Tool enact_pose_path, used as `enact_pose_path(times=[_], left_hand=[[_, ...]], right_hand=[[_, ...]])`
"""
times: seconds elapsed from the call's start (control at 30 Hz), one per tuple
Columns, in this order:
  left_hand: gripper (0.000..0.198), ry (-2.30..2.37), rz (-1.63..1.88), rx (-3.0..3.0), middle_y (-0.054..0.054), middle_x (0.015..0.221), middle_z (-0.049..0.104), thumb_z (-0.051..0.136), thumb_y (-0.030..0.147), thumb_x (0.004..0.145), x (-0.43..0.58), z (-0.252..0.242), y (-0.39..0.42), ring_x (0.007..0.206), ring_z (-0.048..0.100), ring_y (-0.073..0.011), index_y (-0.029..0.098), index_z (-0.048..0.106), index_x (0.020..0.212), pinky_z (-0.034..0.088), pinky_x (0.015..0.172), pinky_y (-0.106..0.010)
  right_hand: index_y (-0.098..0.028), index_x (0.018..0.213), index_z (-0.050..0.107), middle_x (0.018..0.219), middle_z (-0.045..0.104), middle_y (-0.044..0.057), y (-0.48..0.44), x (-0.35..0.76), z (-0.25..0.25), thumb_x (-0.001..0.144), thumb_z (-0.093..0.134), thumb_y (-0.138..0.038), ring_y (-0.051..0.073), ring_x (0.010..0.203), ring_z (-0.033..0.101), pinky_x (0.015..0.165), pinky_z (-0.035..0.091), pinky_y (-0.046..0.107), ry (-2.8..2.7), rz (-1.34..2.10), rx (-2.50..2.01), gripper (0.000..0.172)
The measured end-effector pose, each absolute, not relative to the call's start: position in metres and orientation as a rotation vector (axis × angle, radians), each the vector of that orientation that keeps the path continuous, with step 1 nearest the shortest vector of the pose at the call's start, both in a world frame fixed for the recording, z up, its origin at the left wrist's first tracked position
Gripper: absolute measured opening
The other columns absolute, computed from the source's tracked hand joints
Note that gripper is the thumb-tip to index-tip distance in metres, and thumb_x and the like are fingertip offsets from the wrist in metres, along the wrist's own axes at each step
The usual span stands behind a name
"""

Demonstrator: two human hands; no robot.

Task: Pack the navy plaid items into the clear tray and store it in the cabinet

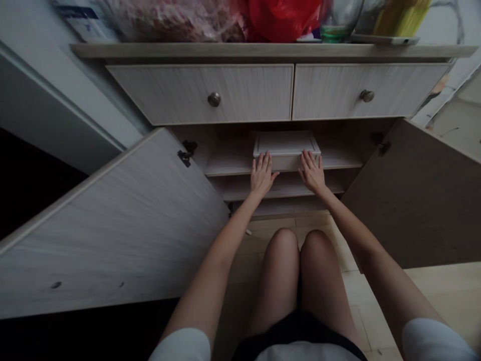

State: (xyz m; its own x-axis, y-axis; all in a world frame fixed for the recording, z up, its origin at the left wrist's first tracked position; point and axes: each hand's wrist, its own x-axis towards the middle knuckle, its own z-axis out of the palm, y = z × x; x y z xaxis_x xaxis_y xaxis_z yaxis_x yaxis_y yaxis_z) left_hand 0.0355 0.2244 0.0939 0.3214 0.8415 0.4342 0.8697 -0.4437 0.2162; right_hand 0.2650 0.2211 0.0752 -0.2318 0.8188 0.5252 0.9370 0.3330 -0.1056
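Note:
A white lidded box [286,143] sits on the upper shelf [229,164] inside the cabinet, its front face toward me. My left hand [262,173] lies with fingers stretched against the left part of the box's front. At the right part of the same face, my right hand [311,170] touches with its fingers extended, fingertips near the lid's edge. Neither hand wraps around the box. The back of the box is in shadow under the drawers.
The left cabinet door [124,225] and right cabinet door [417,200] stand swung out on both sides. Above are two drawers with round knobs [214,99]. The cabinet top [263,50] carries a clear plastic bag [180,20], a red bag [285,20] and a glass jar [340,22].

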Motion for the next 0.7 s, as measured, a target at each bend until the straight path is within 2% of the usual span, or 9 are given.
enact_pose_path(times=[0.3, 0.7], left_hand=[[0.071, -1.602, -0.734, -2.508, -0.017, 0.167, 0.018, 0.039, 0.043, 0.100, 0.036, 0.098, 0.258, 0.157, 0.005, -0.0278, 0.008, 0.022, 0.160, 0.001, 0.126, -0.053], [0.074, -1.620, -0.738, -2.522, -0.018, 0.167, 0.018, 0.049, 0.037, 0.097, 0.039, 0.100, 0.298, 0.157, 0.005, -0.0291, 0.010, 0.023, 0.160, 0.001, 0.126, -0.053]], right_hand=[[-0.008, 0.159, 0.025, 0.167, 0.016, 0.014, 0.259, 0.268, 0.080, 0.100, 0.027, -0.037, 0.028, 0.156, 0.008, 0.123, 0.004, 0.061, -2.148, -0.264, -1.588, 0.066], [-0.011, 0.160, 0.025, 0.167, 0.017, 0.014, 0.306, 0.275, 0.084, 0.100, 0.032, -0.039, 0.029, 0.156, 0.008, 0.123, 0.005, 0.062, -2.187, -0.198, -1.588, 0.067]])
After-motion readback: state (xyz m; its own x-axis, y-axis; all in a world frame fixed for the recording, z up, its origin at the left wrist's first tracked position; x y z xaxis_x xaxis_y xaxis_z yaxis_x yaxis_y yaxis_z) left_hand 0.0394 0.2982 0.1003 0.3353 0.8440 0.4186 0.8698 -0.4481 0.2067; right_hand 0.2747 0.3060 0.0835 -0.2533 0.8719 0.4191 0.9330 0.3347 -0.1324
